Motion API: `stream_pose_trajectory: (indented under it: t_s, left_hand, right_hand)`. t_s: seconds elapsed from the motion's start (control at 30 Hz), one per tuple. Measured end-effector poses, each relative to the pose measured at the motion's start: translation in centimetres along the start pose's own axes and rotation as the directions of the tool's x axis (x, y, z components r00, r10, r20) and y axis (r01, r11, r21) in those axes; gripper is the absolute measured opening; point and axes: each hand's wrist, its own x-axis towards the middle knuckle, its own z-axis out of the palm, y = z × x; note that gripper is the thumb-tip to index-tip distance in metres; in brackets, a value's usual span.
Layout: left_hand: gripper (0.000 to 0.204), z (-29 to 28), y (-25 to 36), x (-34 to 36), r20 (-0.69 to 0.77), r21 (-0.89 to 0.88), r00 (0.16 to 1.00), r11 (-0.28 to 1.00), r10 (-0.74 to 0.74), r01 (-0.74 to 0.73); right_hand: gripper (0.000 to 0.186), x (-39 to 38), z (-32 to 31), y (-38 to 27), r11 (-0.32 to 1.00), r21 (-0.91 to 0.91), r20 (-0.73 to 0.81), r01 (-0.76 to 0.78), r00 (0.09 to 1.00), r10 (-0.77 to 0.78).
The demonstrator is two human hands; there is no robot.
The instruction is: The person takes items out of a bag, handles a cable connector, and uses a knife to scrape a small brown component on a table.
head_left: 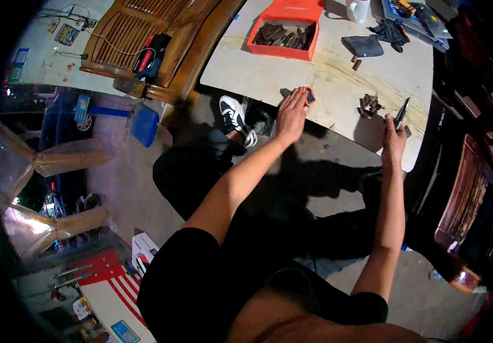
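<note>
At the table's near edge, my left hand [295, 111] has its fingers closed over a small black-and-orange thing [310, 96], mostly hidden beneath them. Its kind cannot be made out. My right hand [394, 136] is closed around a slim knife [402, 111], its pointed blade aimed away from me. Left of that hand lies a small pile of short dark-brown pieces [369, 106] that look like wood. More long dark sticks [283, 36] fill an open orange box [283, 52] at the far side of the table.
On the pale table [258, 73] are a dark pouch [362, 46], two brown pieces [356, 64], a crumpled black cloth [390, 33] and a white mug [358, 10]. A blue case [423, 30] sits at the far right corner. Wooden seats [463, 188] flank both sides.
</note>
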Motion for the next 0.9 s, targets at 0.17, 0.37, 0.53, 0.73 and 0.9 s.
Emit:
stream_pose_trajectory:
  t_s: [0.17,0.37,0.53,0.73,0.9]
  left_hand:
    - [0.046,-0.7,-2.2,1.8,0.005,-0.136,1.000,0.990,-0.029,0.029]
    - [0.040,-4.6,-18.6,3.8,-0.128,0.142,0.989,0.985,-0.081,0.099]
    - [0.047,-4.3,-19.4,5.2,-0.093,0.206,0.989,0.970,-0.111,0.129]
    - [0.053,0.6,-4.8,6.4,0.249,-0.131,0.941,0.970,0.231,-0.203]
    - [0.054,2.1,0.1,8.3,0.309,-0.093,0.896,0.948,0.317,-0.303]
  right_hand:
    - [0.030,1.0,-1.2,0.8,0.999,0.033,-0.029,0.014,1.000,-0.013]
    - [0.023,0.1,-2.1,-0.8,0.996,0.091,-0.014,0.006,1.000,-0.004]
    - [0.023,-0.8,-2.5,-1.9,0.991,0.132,-0.022,0.014,1.000,-0.011]
    - [0.023,-1.6,-3.3,-2.0,0.993,0.115,-0.022,0.003,1.000,-0.001]
    - [0.022,-1.9,-2.9,-1.6,0.993,0.118,0.006,-0.003,1.000,0.003]
